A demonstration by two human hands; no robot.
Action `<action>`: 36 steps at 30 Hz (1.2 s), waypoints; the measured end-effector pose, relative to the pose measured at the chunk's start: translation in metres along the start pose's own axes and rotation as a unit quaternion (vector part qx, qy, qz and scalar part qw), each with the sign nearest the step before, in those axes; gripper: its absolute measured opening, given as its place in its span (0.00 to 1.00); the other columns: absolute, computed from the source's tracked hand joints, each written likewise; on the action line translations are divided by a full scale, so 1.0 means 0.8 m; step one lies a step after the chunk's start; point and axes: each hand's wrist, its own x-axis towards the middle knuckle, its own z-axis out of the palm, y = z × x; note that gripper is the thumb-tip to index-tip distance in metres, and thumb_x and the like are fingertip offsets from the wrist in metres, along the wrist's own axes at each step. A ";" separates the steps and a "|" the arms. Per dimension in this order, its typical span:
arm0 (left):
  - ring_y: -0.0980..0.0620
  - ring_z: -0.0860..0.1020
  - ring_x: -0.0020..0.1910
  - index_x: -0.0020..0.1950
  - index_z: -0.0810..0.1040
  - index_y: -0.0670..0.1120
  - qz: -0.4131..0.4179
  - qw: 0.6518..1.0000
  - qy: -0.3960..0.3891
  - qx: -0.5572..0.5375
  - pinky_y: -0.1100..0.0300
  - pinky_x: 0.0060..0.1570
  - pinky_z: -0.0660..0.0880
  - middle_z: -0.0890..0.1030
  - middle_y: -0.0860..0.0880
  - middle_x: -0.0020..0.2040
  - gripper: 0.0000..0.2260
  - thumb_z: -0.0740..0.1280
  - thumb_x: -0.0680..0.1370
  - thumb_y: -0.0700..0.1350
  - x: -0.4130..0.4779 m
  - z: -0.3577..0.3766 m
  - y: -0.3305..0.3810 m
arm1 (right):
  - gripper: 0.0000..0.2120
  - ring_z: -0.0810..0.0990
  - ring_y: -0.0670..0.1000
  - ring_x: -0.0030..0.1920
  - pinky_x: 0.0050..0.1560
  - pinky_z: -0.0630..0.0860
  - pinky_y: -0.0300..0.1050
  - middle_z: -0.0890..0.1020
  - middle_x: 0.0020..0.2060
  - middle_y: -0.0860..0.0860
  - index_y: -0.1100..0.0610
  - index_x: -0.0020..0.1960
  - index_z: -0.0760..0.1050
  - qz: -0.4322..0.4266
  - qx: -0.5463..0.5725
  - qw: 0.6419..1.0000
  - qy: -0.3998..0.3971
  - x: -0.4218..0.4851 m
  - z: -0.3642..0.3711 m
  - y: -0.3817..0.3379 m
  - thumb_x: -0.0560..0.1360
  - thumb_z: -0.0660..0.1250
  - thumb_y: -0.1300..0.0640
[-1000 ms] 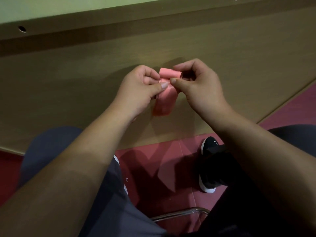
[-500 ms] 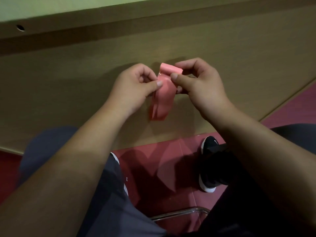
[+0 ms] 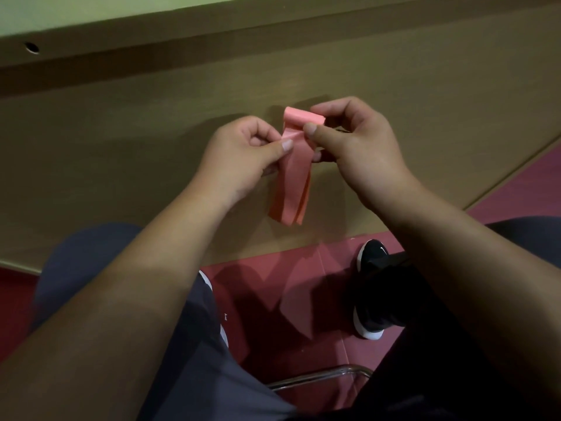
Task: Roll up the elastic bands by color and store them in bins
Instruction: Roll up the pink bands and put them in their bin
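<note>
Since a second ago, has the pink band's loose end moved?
Yes. The loose end of the pink band now hangs lower, closer to the bottom edge of the wooden panel.

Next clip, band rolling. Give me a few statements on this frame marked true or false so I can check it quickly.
1. The left hand and right hand both pinch the pink band. True.
2. The band is fully rolled. False: only its top end is rolled; a loose tail hangs below.
3. A bin stands beside the hands. False: no bin is in view.
4. A black shoe rests on the red floor. True.
</note>
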 end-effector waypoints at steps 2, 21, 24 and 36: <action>0.50 0.81 0.38 0.43 0.79 0.45 -0.013 1.000 0.001 -0.007 0.50 0.48 0.84 0.80 0.48 0.34 0.08 0.76 0.78 0.37 0.000 -0.001 0.001 | 0.10 0.85 0.56 0.42 0.47 0.85 0.57 0.85 0.47 0.56 0.60 0.58 0.82 0.001 0.003 1.000 -0.001 0.001 0.001 0.001 0.79 0.76 0.60; 0.48 0.85 0.49 0.61 0.82 0.43 -0.104 0.991 -0.034 -0.072 0.50 0.52 0.81 0.88 0.43 0.52 0.11 0.74 0.79 0.39 -0.001 -0.010 0.003 | 0.09 0.86 0.48 0.46 0.47 0.85 0.48 0.84 0.52 0.55 0.58 0.58 0.81 -0.034 -0.026 0.999 -0.008 -0.002 0.005 0.005 0.79 0.75 0.61; 0.51 0.85 0.49 0.65 0.83 0.41 -0.117 0.986 -0.075 -0.091 0.56 0.51 0.81 0.88 0.44 0.52 0.13 0.72 0.80 0.39 -0.001 -0.010 0.003 | 0.09 0.87 0.49 0.48 0.51 0.85 0.49 0.85 0.49 0.48 0.56 0.56 0.82 -0.037 -0.027 0.999 -0.013 -0.003 0.005 0.006 0.78 0.75 0.64; 0.49 0.85 0.47 0.61 0.84 0.40 -0.090 0.992 -0.067 -0.062 0.54 0.51 0.82 0.88 0.41 0.52 0.12 0.73 0.78 0.36 -0.003 -0.010 0.000 | 0.13 0.86 0.57 0.56 0.61 0.83 0.58 0.88 0.51 0.53 0.51 0.49 0.83 -0.037 -0.022 0.999 -0.023 -0.004 0.006 0.010 0.72 0.77 0.67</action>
